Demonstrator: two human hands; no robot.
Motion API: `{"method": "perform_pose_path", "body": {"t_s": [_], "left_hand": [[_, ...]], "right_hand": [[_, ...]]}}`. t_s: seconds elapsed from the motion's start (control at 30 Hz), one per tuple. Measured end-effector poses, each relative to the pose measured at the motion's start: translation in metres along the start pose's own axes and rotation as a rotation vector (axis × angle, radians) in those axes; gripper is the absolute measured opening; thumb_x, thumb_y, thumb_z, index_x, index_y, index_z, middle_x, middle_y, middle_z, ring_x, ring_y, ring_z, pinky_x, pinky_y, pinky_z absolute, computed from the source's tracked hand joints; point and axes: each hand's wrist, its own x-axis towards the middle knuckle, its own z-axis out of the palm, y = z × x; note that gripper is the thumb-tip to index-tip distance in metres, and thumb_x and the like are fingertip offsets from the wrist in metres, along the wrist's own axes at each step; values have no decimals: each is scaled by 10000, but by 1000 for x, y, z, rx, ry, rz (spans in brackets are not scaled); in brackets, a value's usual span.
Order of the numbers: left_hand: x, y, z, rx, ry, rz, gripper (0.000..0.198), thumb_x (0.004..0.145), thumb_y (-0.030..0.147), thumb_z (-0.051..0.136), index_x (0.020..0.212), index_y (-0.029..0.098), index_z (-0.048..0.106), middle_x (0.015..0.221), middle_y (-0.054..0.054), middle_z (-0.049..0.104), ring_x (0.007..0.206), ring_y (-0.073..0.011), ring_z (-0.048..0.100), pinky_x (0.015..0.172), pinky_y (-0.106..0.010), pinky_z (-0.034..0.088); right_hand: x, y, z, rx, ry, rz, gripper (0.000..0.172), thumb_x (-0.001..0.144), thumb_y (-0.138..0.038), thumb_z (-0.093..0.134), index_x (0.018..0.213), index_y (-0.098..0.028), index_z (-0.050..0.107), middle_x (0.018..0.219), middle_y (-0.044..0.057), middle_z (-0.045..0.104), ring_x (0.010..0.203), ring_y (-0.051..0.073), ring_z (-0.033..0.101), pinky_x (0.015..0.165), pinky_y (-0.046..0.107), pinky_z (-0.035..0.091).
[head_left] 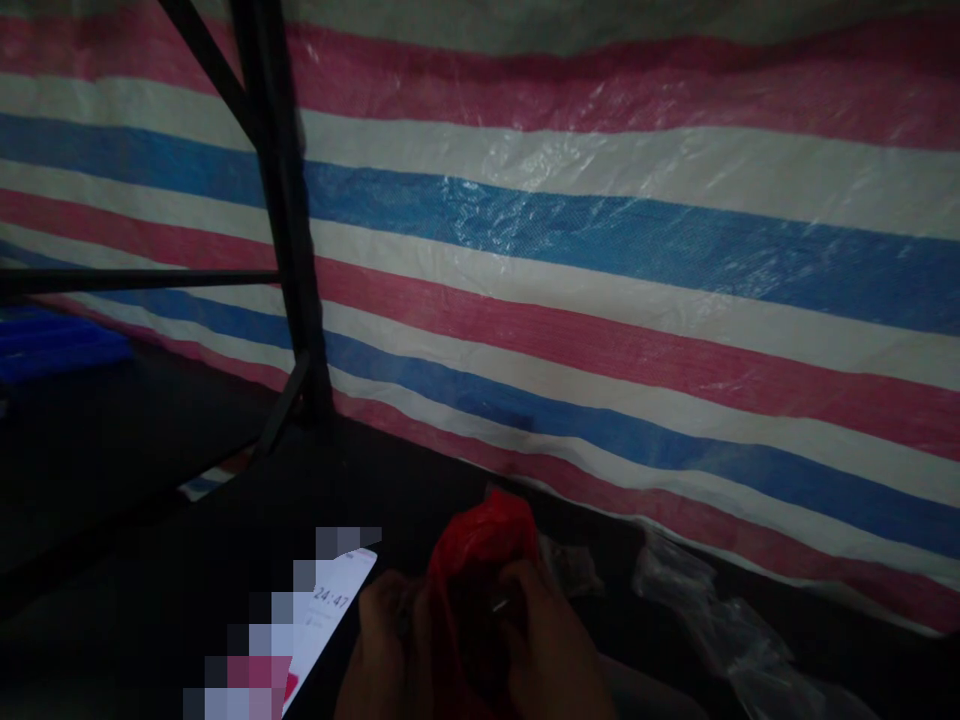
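A red plastic bag (487, 525) stands at the bottom middle of the head view, its mouth open towards me and its inside dark. My left hand (382, 645) is closed at the bag's left edge, its fingers curled and seemingly gripping the plastic. At the right side of the mouth, my right hand (555, 645) reaches in with bent, closed fingers. A small shiny bit (499, 604) glints by its fingertips, too dim to name. Left of my left hand lies a lit phone (326, 610), partly covered by blurred blocks.
Clear plastic bags (697, 610) lie to the right on the black surface (360, 480). Behind rises a red, white and blue striped tarp (600, 300). A dark metal frame post (289, 230) with braces stands at left, near a blue object (60, 345).
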Motion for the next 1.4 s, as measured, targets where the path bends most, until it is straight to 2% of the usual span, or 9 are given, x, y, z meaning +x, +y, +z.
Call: {"method": "perform_pose_path", "body": {"t_s": [0.2,0.33,0.4,0.6,0.7,0.87,0.97,1.17,1.4], "left_hand": [[14,-18,-5,-53,-138,-34,601,977,628,369,1392,198,436,1300,-210,759,1200,-359,760,998,-497,609],[17,-24,0,-10,-203,-42,890,874,694,535,1540,141,328,1360,-235,717,1212,-380,748,1047,-539,581],[16,-25,1,38,-217,-55,985,809,638,637,1585,143,288,1435,-244,670,1281,-392,711,1074,-545,562],[15,-24,-7,11,-209,3,820,801,370,582,1569,161,388,1323,-179,742,1235,-371,740,1046,-515,584],[18,-21,-14,-55,-223,29,838,729,308,633,1534,167,448,1407,-173,703,1297,-362,703,1110,-496,551],[19,-15,-23,-118,-140,4,748,687,360,686,1412,208,586,1440,-143,672,1406,-388,605,1166,-527,506],[17,-11,-25,-134,-125,-25,733,687,389,689,1393,213,604,1433,-129,670,1397,-384,606,1178,-525,491],[16,-10,-25,-279,-151,-98,764,689,428,725,1408,224,564,1440,-143,650,1328,-386,649,1091,-510,557],[15,-9,-25,-211,-136,-27,724,772,428,679,1443,209,517,1425,-136,654,1353,-344,640,1153,-498,515]], "right_hand": [[-1,-2,-3,-39,14,36,448,746,17,489,1067,-224,688,1192,97,744,1143,274,702,951,364,497],[1,-5,0,1,-10,0,479,736,14,488,1090,-230,699,1211,90,740,1161,264,697,976,360,501],[1,-5,2,40,-22,-38,513,742,1,500,1150,-230,706,1277,92,723,1218,261,681,1022,358,496],[1,-9,2,56,-72,-40,568,703,42,487,1121,-224,763,1292,100,719,1214,261,702,1012,344,511],[-1,-18,-1,72,-71,-11,566,689,65,487,1088,-214,775,1228,92,743,1190,245,706,1016,332,506],[-2,-29,1,-29,-133,111,619,698,86,519,1198,-192,756,1303,122,725,1251,279,680,1064,375,485],[-4,-29,1,6,-142,103,609,702,77,543,1196,-207,758,1309,102,733,1271,260,673,1081,349,470],[-7,-28,-3,30,-231,49,607,619,64,590,1116,-223,788,1195,56,791,1150,228,723,949,266,496],[-10,-22,4,215,-252,-28,521,626,22,564,1006,-234,810,1029,31,843,948,203,794,783,217,539]]}}
